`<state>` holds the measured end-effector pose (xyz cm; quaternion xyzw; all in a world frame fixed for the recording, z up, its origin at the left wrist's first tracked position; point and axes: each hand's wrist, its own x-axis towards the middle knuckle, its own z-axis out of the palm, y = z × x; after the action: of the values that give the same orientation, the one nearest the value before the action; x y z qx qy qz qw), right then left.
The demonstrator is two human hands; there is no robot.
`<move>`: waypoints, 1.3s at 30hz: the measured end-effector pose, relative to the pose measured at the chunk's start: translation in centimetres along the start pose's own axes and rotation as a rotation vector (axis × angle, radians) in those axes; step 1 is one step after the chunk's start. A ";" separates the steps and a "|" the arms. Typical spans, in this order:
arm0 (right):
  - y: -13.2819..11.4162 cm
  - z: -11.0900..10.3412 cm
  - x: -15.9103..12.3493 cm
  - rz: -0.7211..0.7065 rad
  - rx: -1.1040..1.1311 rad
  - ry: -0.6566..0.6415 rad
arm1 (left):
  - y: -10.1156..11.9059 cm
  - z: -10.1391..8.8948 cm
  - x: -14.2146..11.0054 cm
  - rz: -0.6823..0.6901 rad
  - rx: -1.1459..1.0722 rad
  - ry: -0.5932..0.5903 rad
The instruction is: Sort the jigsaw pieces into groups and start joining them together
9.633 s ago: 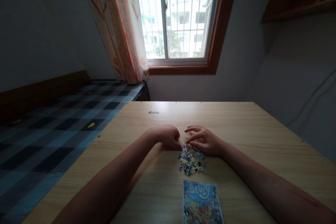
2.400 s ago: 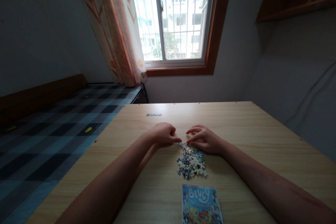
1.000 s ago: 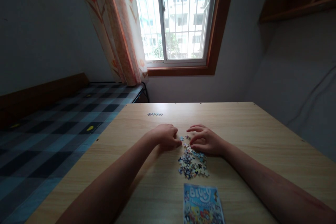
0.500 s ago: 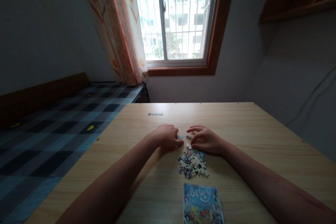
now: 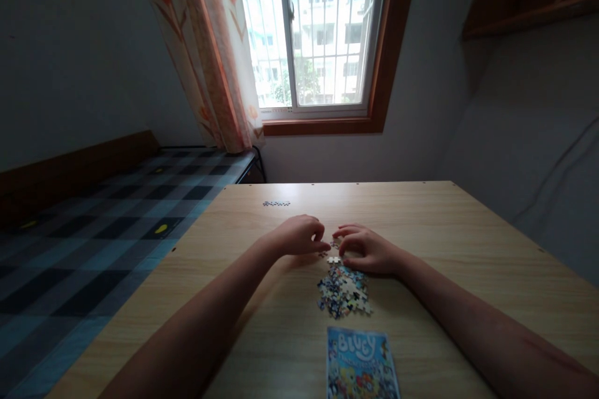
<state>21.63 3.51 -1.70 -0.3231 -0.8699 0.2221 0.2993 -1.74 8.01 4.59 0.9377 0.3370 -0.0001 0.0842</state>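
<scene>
Wooden table (image 5: 421, 212) under both your hands, which sit just apart: right hand (image 5: 369, 251) with thumb and fingers loosely parted, left hand (image 5: 299, 235) bent over pieces, pinch or not can't be told. Bluey card (image 5: 362, 361) nearest you, then the puzzle heap (image 5: 344, 292) just before your hands, mostly unsorted by my reading; done so far, apparently, a short strip (image 5: 276, 204) beyond your left, few loose pieces (image 5: 334, 260) between.

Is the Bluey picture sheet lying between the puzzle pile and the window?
No, the Bluey sheet lies on the near side of the puzzle pile, away from the window.
</scene>
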 end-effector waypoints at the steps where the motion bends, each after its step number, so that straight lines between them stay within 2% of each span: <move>1: 0.0 0.0 0.0 0.005 0.000 0.003 | 0.1 0.0 0.0 0.056 -0.032 0.008; 5: 0.3 0.1 0.0 0.012 0.019 0.007 | 0.6 0.5 0.2 0.161 -0.142 -0.012; 11: 0.9 0.0 -0.1 0.120 0.169 0.035 | 1.1 0.9 0.2 0.155 -0.153 -0.055; 15: 1.5 0.0 -0.1 0.203 0.225 0.183 | 1.2 0.5 0.1 0.136 -0.122 -0.062; 18: 1.5 0.1 -0.1 0.204 0.084 0.315 | 1.3 0.4 0.0 0.122 -0.083 -0.060; 20: 1.3 0.3 -0.1 0.174 -0.003 0.338 | 1.5 0.3 0.0 0.125 -0.053 -0.052; 27: 0.6 0.0 -0.3 0.037 -0.024 0.167 | 1.2 0.9 0.2 0.116 -0.041 0.018; 30: 0.6 -0.1 -0.4 0.028 -0.007 0.147 | 0.5 1.1 0.5 0.079 -0.077 0.058; 36: 0.3 0.0 -0.3 0.002 -0.030 0.095 | -1.3 1.1 0.7 -0.037 -0.113 0.217; 39: -0.1 0.0 -0.2 -0.001 -0.052 0.058 | -1.9 1.2 0.6 -0.086 -0.111 0.177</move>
<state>21.69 3.24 -1.73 -0.3367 -0.8664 0.1899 0.3163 -2.42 9.60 3.10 0.9127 0.3824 0.0979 0.1057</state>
